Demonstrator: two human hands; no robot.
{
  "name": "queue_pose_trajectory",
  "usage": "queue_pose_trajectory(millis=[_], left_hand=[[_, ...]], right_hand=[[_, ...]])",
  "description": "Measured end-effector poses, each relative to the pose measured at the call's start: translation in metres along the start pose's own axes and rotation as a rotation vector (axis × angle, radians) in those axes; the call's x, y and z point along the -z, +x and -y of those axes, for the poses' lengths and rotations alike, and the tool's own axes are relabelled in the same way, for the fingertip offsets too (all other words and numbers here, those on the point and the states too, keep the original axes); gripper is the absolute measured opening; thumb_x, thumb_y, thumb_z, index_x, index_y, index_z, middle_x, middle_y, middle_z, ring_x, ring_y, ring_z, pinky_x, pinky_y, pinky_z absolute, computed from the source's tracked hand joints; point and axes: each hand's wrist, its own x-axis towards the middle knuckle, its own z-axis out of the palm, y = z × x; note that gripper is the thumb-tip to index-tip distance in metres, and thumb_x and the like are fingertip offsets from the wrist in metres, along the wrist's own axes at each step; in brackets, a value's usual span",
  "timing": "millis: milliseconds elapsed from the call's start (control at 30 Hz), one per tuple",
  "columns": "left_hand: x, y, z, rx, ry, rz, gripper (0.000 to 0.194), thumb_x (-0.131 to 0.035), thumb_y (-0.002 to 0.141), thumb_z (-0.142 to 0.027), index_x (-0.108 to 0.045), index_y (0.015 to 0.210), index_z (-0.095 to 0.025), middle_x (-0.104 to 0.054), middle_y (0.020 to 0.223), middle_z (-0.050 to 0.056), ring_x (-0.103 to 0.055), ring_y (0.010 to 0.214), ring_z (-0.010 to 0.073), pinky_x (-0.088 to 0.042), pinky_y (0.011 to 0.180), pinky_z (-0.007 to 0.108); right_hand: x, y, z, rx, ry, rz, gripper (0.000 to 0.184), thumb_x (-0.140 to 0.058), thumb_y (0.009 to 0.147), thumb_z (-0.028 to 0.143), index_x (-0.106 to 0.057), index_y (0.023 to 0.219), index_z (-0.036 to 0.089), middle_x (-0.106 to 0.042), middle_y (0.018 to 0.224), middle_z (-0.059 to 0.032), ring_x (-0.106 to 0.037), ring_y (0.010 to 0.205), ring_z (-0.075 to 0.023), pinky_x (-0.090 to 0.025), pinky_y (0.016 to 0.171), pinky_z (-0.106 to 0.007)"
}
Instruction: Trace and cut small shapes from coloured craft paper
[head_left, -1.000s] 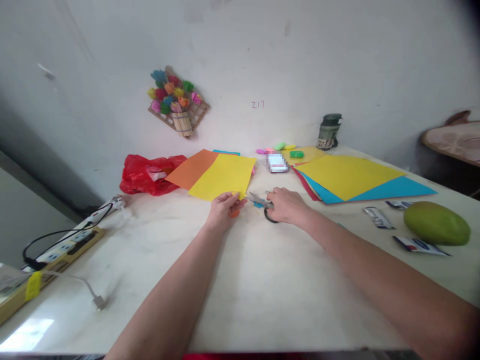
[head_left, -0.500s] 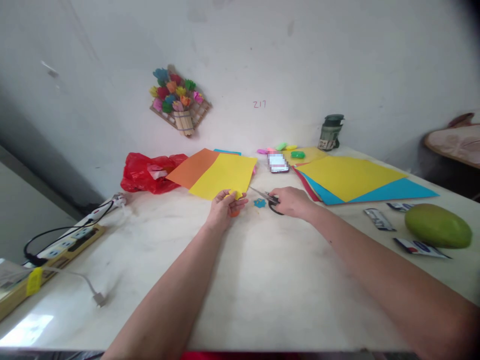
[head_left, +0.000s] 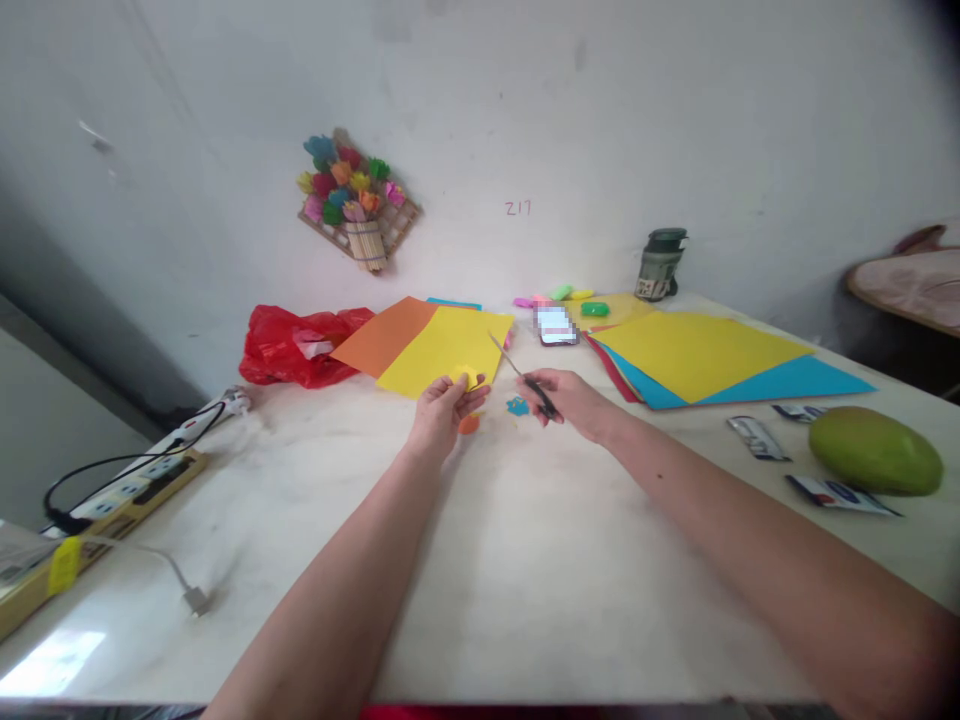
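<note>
My left hand (head_left: pixel 444 408) pinches a small yellow paper piece (head_left: pixel 469 377) between thumb and fingers. In my right hand (head_left: pixel 561 400) is a pair of scissors (head_left: pixel 538 393), its blades pointing up and left, apart from the yellow piece. A small orange paper piece (head_left: pixel 469 424) lies on the table just below my left hand. Between the hands rest blue paper scraps (head_left: pixel 517 406). Behind my left hand, a yellow sheet (head_left: pixel 442 345) overlaps an orange sheet (head_left: pixel 386 337).
A red plastic bag (head_left: pixel 281 345) and a power strip (head_left: pixel 135 490) are at the left. A phone (head_left: pixel 556 325) lies at the back. On the right are stacked coloured sheets (head_left: pixel 697 355), a green fruit (head_left: pixel 874 450), small packets (head_left: pixel 757 438) and a bottle (head_left: pixel 661 264).
My right hand has turned the scissors, so the blades now point more upward and their handles lie in my palm. My left hand has shifted slightly left with the yellow piece.
</note>
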Motion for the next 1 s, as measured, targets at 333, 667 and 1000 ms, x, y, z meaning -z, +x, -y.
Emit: queue_pose_trajectory(millis=[333,667,1000], left_hand=[[-0.005,-0.003,0.006,0.086,0.056,0.042,0.024,-0.067,0.066,-0.026,-0.046,0.068,-0.014,-0.066,0.073,0.008,-0.064,0.077,0.0187,-0.049,0.067,0.026],[-0.008,-0.005,0.003,0.074,0.009,0.053,0.031,-0.073,0.056,-0.022,-0.044,0.056,-0.013,-0.062,0.066,0.003,-0.064,0.080,0.0217,-0.048,0.071,0.025],[-0.009,-0.005,0.003,0.084,0.039,-0.001,0.033,-0.074,0.053,-0.019,-0.041,0.055,-0.014,-0.060,0.060,0.001,-0.064,0.076,0.0222,-0.048,0.063,0.022]], right_hand=[[0.001,-0.006,-0.004,0.003,-0.146,0.200,0.032,-0.055,0.069,0.045,-0.056,0.080,0.015,-0.055,0.060,0.0008,-0.047,0.043,-0.0052,-0.026,0.035,-0.017],[0.009,-0.001,-0.014,0.006,-0.196,0.300,0.033,-0.050,0.072,0.046,-0.054,0.079,0.014,-0.055,0.058,0.0007,-0.050,0.041,-0.0068,-0.030,0.034,-0.017],[0.010,0.001,-0.018,0.009,-0.169,0.327,0.034,-0.052,0.071,0.046,-0.054,0.081,0.013,-0.051,0.053,0.0028,-0.047,0.039,-0.0058,-0.031,0.034,-0.017]])
